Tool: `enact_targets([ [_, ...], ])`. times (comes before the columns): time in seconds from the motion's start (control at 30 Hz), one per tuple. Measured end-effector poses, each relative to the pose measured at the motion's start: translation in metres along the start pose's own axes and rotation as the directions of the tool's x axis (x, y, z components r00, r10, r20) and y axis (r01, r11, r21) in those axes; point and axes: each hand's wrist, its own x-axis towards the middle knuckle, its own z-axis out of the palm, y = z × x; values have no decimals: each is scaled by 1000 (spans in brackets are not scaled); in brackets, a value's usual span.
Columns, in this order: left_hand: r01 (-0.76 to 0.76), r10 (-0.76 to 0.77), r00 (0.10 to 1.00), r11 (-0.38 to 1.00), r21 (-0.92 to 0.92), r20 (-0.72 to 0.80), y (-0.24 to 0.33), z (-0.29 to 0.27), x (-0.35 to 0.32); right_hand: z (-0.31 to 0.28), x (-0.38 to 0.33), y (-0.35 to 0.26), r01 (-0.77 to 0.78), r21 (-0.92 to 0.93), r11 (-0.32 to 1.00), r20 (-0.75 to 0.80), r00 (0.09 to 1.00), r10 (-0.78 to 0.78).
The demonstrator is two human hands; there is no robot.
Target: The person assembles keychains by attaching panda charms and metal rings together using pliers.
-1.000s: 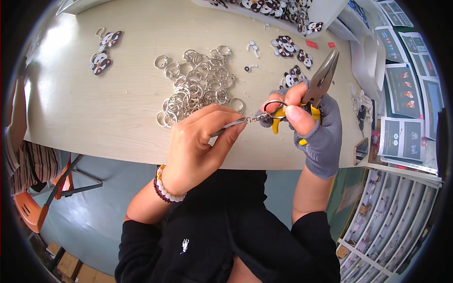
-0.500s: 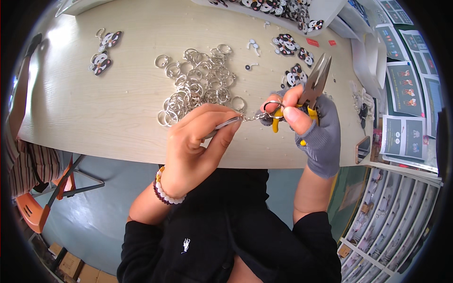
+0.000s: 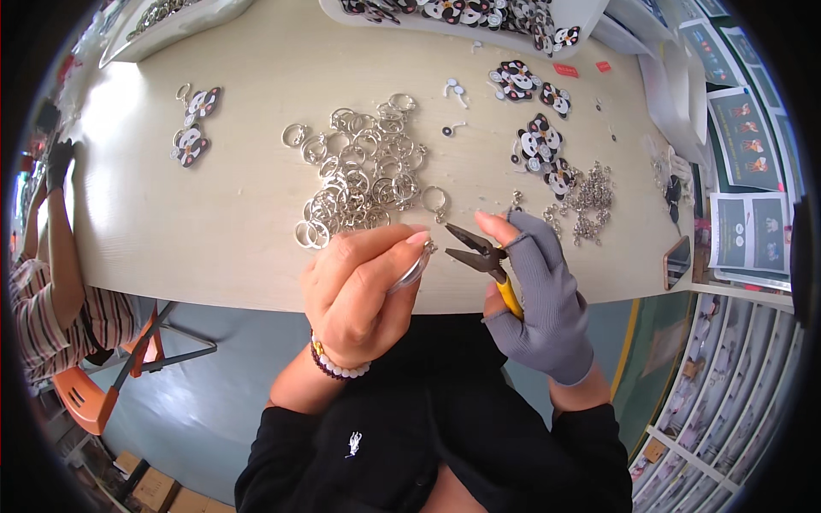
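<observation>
My left hand (image 3: 363, 286) is closed around a silver key ring (image 3: 412, 267), held just off the table's near edge. My right hand (image 3: 537, 295), in a grey fingerless glove, grips yellow-handled pliers (image 3: 481, 256) whose open black jaws point left at the ring. A pile of silver key rings (image 3: 359, 171) lies on the pale wooden table (image 3: 222, 214) just beyond my left hand. Black-and-white cartoon charms (image 3: 540, 145) and a heap of small chains (image 3: 590, 198) lie beyond my right hand.
Two finished charm key rings (image 3: 195, 126) lie at the table's left. A white tray of charms (image 3: 479, 15) stands at the back. A phone (image 3: 676, 261) and printed sheets (image 3: 748, 218) sit at right. Another person's arm (image 3: 60, 248) rests at the left edge, near an orange chair (image 3: 85, 398).
The pliers have turned from pointing up and away to pointing left at the ring. My left hand has rolled over the ring, and both hands sit lower, nearer the table edge.
</observation>
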Motion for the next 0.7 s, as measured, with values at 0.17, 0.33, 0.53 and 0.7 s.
enact_targets([
  [0.17,-28,28,999,999,23,19,2,1,-1,-5,4,-3,83,-266,961,-10,996,-89],
  [0.33,-12,14,995,1000,-20,98,1,-2,-4,-9,3,-1,148,-333,931,55,989,-138],
  [0.53,12,-7,984,1000,-25,181,4,-3,-1,-10,-2,11,197,-368,909,89,980,-176],
  [0.7,103,-94,972,994,-32,214,13,-4,1,-13,-1,13,99,-168,981,173,982,-69],
])
